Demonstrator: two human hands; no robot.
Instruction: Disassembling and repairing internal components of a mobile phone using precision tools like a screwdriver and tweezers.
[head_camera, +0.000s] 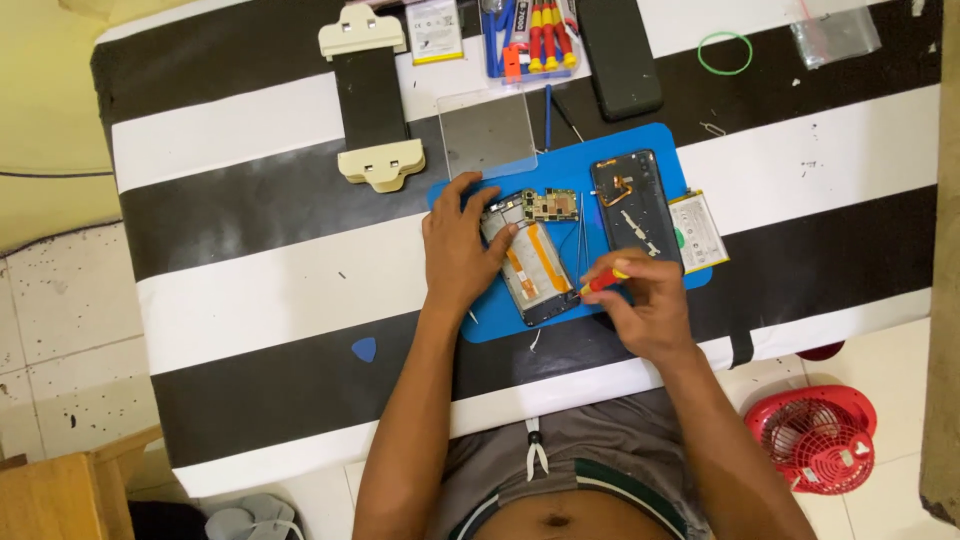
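An opened phone body (533, 262), its circuit board and orange flex cable exposed, lies on a blue mat (655, 150). My left hand (458, 250) rests on the phone's left edge and holds it down. My right hand (640, 298) grips a small red and yellow screwdriver (604, 281) whose tip points at the phone's lower right side. Thin tweezers (580, 222) lie on the mat just right of the phone. The phone's dark back cover (635, 208) lies further right, with a battery (698, 231) beside it.
A black and white striped cloth (250, 300) covers the table. At the far edge are a screwdriver set (530, 38), a dark phone (618, 55), a clamp tool (370, 95), a clear glass panel (488, 132) and a green rubber band (725, 53). A blue pick (364, 349) lies near the front. A red fan (815, 438) stands on the floor.
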